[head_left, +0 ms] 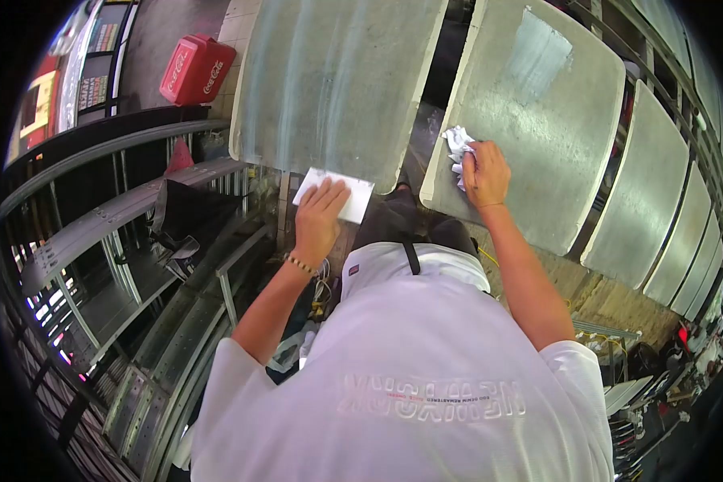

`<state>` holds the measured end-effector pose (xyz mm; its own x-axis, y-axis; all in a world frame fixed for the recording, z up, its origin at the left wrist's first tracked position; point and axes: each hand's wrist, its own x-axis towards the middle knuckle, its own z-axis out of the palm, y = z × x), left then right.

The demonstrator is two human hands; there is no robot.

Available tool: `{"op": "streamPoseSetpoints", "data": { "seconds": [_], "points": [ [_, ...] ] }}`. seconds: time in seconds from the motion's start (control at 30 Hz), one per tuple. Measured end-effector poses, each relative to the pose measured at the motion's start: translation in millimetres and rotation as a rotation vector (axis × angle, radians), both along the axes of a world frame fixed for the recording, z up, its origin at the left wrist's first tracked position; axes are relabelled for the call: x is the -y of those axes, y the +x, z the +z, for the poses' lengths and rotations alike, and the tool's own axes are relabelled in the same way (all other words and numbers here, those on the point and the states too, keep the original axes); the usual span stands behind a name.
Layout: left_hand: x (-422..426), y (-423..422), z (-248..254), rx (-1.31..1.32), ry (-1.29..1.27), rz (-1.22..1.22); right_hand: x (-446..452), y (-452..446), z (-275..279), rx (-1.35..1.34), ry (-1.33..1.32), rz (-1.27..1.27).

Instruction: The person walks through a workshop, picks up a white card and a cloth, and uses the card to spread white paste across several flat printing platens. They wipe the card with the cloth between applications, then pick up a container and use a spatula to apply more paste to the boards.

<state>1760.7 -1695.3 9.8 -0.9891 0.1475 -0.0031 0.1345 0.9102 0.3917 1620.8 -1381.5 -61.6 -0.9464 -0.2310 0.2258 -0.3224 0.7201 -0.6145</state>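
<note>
My left hand grips a flat white rectangular card, thumb out of sight beneath it and fingers over its top. The card is at the near edge of a large grey board with pale bluish streaks down its surface. In my right hand is a crumpled white paper wad, pinched over the left edge of a second grey board. That board has a whitish-blue smeared patch near its far end.
More grey boards fan out along a curved metal frame at right. A red cooler box stands beyond the first board. Metal rails and steps run along my left. Cables lie near my feet, and clutter fills the lower right.
</note>
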Motion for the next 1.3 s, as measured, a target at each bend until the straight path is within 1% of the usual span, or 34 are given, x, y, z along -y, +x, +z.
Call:
{"op": "streamPoseSetpoints", "data": {
  "seconds": [0.07, 0.1, 0.17, 0.2, 0.27, 0.4, 0.47, 0.5, 0.57, 0.6, 0.67, 0.8, 0.87, 0.9, 0.93, 1.0, 1.07, 1.13, 1.17, 1.23, 1.3],
  "points": [
    [0, 10, 12, 0.134, 0.020, 0.017, -1, 1, -1, -0.009, -0.014, 0.010],
    [3, 5, 14, 0.125, 0.017, 0.016, -1, -1, -1, -0.018, -0.020, 0.013],
    [6, -31, 28, -0.006, 0.026, -0.029, -2, -1, -2, -0.033, -0.027, 0.020],
    [8, -61, 25, -0.075, 0.073, -0.059, -3, -3, -3, -0.035, -0.032, 0.032],
    [-3, -134, 26, -0.259, 0.074, -0.096, -3, -1, 0, -0.022, -0.032, 0.029],
    [-21, -304, -14, -0.289, 0.146, -0.117, -3, -3, 2, 0.005, -0.025, 0.007],
    [-27, -384, -30, -0.466, 0.062, -0.230, -3, -2, 3, 0.030, -0.021, 0.002],
    [-30, -414, -36, -0.470, 0.069, -0.241, -3, -2, 3, 0.027, -0.017, -0.009],
    [-41, -454, -37, -0.577, -0.149, -0.204, -3, -3, 3, 0.041, -0.031, -0.003],
    [-47, -458, -43, -0.578, -0.144, -0.211, -3, -5, 3, 0.041, -0.028, -0.012],
    [-65, -435, -34, -0.171, -0.346, -0.075, -3, -3, 5, 0.053, -0.045, -0.007],
    [-55, -341, -53, -0.360, -0.404, -0.118, -2, -4, 4, 0.032, -0.057, -0.014],
    [-42, -309, -42, -0.340, -0.374, -0.162, -3, -4, 4, 0.042, -0.041, -0.009],
    [-38, -308, -38, -0.319, -0.337, -0.205, -2, -8, 3, 0.033, -0.045, -0.013],
    [-38, -323, -25, -0.322, -0.337, -0.209, -2, -8, 2, 0.030, -0.040, -0.016],
    [-39, -376, 8, -0.087, -0.277, -0.080, -3, -3, 1, 0.042, -0.028, -0.012],
    [-33, -443, -8, -0.362, -0.351, -0.205, -1, -3, 0, 0.032, -0.007, -0.021],
    [-34, -490, -23, -0.395, -0.280, -0.218, -1, -2, -2, 0.035, -0.004, -0.026],
    [-38, -490, -28, -0.386, -0.276, -0.214, -1, -2, -3, 0.027, -0.006, -0.028],
    [-47, -485, -39, -0.204, -0.063, -0.002, -1, -3, -2, 0.041, -0.005, -0.028],
    [-44, -466, -45, -0.202, -0.089, -0.036, 0, 0, 2, 0.060, -0.009, -0.028]
  ]
}}
